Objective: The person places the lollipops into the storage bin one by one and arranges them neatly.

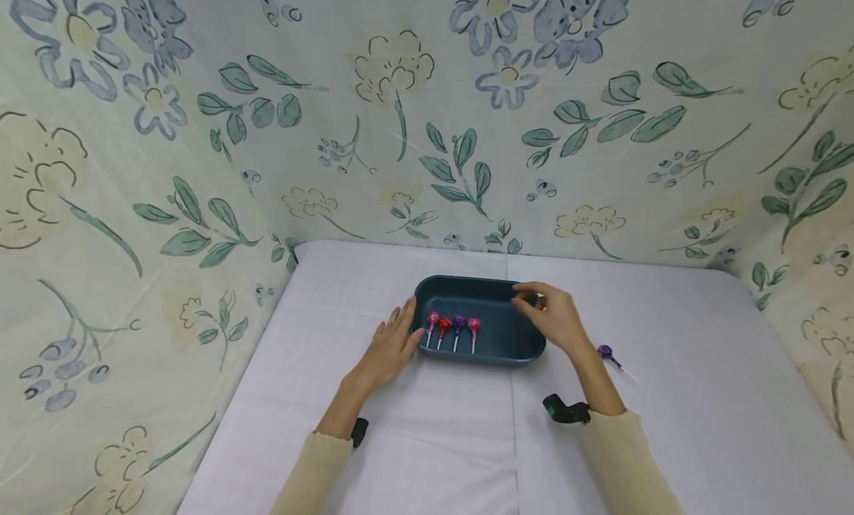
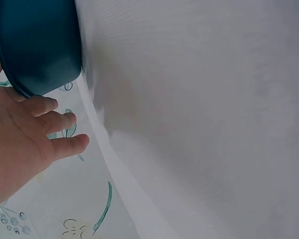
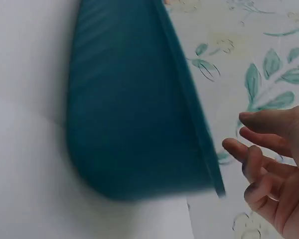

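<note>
A dark teal tray (image 1: 494,356) lies on the white cloth. Several wrapped lollipops lie side by side in its left half, among them a red lollipop (image 1: 445,324) and a purple lollipop (image 1: 459,322), sticks pointing toward the person. My left hand (image 1: 390,346) touches the tray's left end with fairly straight fingers, the thumb near the front corner. Over the tray's right back corner is my right hand (image 1: 554,319), thumb and index finger apart. The right wrist view shows nothing between those fingers, the others being loosely bent. Another purple lollipop (image 1: 605,352) lies on the cloth beyond my right forearm.
The table (image 1: 400,456) is covered in white cloth with a seam running front to back. Behind and beside it hangs a floral curtain (image 1: 373,181). A black wrist device (image 1: 565,410) is on my right arm.
</note>
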Motion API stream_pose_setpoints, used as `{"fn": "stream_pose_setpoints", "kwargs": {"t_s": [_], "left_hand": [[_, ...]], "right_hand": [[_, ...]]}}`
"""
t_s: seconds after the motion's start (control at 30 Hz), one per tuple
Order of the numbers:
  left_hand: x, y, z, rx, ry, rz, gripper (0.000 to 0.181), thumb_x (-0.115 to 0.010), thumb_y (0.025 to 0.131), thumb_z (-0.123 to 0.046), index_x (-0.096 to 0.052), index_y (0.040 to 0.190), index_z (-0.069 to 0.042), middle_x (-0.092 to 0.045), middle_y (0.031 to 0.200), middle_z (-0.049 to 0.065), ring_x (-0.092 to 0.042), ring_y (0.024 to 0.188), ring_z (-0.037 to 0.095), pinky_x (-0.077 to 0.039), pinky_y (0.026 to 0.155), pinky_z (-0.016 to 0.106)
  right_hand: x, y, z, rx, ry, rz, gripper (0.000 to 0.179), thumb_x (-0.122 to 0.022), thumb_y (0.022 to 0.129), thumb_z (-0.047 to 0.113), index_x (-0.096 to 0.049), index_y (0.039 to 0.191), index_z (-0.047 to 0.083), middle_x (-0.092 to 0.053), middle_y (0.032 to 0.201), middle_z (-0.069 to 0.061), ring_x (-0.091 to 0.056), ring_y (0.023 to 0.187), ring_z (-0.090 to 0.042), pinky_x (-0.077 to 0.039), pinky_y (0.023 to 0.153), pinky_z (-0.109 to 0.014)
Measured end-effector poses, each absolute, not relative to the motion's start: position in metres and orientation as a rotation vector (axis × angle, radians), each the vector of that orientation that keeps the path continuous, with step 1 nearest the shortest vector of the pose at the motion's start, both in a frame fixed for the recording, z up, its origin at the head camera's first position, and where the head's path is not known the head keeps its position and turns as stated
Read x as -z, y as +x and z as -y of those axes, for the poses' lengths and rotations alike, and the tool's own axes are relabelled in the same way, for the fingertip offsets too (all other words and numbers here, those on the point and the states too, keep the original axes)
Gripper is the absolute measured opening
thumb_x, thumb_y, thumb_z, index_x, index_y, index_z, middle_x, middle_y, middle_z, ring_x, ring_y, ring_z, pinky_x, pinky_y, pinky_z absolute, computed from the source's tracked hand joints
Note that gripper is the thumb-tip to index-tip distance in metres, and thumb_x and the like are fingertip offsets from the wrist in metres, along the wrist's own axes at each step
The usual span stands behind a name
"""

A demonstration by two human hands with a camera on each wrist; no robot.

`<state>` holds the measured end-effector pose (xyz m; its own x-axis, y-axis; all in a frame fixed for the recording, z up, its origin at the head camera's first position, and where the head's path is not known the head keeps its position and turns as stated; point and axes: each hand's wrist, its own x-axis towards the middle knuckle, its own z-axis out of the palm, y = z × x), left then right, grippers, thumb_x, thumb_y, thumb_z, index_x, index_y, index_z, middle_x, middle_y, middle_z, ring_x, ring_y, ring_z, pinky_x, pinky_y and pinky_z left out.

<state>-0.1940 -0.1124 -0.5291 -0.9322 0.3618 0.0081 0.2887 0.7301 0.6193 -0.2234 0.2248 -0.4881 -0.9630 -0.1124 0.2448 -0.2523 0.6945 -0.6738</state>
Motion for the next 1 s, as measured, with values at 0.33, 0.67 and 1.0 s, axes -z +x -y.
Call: {"fn": "stream_pose_setpoints", "kwargs": {"t_s": [0.33,0.67,1.0], "left_hand": [[0.531,-0.194,0.116,-0.968,0.526,-2.812,0.069,-0.033,0.113,-0.046,-0.006,0.168,-0.015,-0.015,0.175,0.012,-0.016,0.161,0.041,-0.015,0.126,0.068],[0.534,-0.193,0.118,-1.005,0.509,-2.818,0.068,-0.036,0.113,-0.044,-0.009,0.168,-0.016,-0.017,0.174,0.012,-0.017,0.16,0.041,-0.015,0.126,0.068],[0.531,-0.192,0.115,-0.988,0.526,-2.818,0.069,-0.032,0.112,-0.048,-0.007,0.168,-0.016,-0.016,0.175,0.012,-0.017,0.161,0.041,-0.015,0.126,0.068]], "right_hand": [[0.49,-0.177,-0.357,-0.92,0.231,2.97,0.036,-0.069,0.099,0.01,-0.066,0.134,0.005,-0.069,0.117,-0.024,-0.048,0.067,-0.009,-0.041,0.051,-0.024],[0.512,-0.161,-0.381,-1.008,0.443,3.124,0.036,-0.076,0.091,0.004,-0.071,0.126,0.004,-0.067,0.104,-0.011,-0.044,0.069,-0.005,-0.039,0.055,-0.023],[0.514,-0.169,-0.372,-0.872,0.277,3.152,0.023,-0.076,0.09,0.006,-0.073,0.114,0.006,-0.07,0.101,-0.01,-0.05,0.075,-0.013,-0.041,0.059,-0.023]]}}
